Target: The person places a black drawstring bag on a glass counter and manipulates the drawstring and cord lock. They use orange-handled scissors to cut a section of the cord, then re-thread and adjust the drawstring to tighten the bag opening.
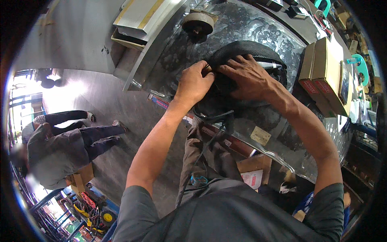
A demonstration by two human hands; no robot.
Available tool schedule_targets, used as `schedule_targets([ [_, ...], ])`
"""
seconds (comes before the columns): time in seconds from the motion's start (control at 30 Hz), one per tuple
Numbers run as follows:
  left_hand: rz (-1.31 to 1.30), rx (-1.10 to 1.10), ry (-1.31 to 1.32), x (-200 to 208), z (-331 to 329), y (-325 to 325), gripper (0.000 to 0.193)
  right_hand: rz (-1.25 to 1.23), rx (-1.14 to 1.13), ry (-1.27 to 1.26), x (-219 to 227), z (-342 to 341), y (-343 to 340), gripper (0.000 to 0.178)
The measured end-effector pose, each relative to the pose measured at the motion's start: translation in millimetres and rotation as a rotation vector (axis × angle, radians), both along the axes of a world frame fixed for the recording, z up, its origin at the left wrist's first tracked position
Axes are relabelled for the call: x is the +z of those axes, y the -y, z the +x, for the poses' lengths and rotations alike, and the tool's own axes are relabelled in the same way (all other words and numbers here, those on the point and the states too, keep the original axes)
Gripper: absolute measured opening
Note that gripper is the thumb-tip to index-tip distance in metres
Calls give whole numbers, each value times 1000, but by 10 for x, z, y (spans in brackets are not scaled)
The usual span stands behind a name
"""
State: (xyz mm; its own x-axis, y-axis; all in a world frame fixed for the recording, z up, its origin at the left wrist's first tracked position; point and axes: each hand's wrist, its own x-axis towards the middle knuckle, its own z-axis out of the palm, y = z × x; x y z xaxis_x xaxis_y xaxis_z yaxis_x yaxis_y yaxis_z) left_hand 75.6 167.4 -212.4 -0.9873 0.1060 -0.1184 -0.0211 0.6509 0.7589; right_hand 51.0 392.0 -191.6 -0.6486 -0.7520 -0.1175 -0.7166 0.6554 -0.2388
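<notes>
A black bag (258, 46) with a mesh-like rim and a strap hanging from its near side lies on the plastic-covered table. At the bag's left edge my left hand (195, 82) is closed, thumb and fingers pinching a bit of its black fabric. My right hand (248, 76) lies over the top of the bag, fingers bent and pressed onto it near the left hand; its fingertips are partly hidden, and it seems to grip the fabric. Something pale and shiny shows inside the bag's opening on the right.
A round, thick disc on a stand (197, 24) is beyond the bag. Brown cardboard boxes (324, 76) stand to the right, and a white box (141, 16) at the far left. A paper label (260, 136) lies near the table's front edge. Two people (60, 149) are at left.
</notes>
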Motion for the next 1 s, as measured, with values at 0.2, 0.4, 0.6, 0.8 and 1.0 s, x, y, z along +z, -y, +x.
schedule_targets([
  [0.2, 21, -11, 0, 133, 50, 78, 28, -3, -75, 13, -20, 5, 61, 80],
  [0.4, -36, -131, 1, 121, -16, 227, 30, -41, -111, -43, -49, 48, 119, 79],
  [0.6, -33, -211, 149, 108, -172, 407, 32, -102, -180, 30, 46, 65, 137, 82],
  [0.8, 93, -275, 359, 130, -219, 530, 38, -105, -151, -27, -5, 49, 138, 76],
  [1.0, -207, -304, 80, 230, -96, 334, 68, -122, -207, 69, 62, 6, 79, 73],
])
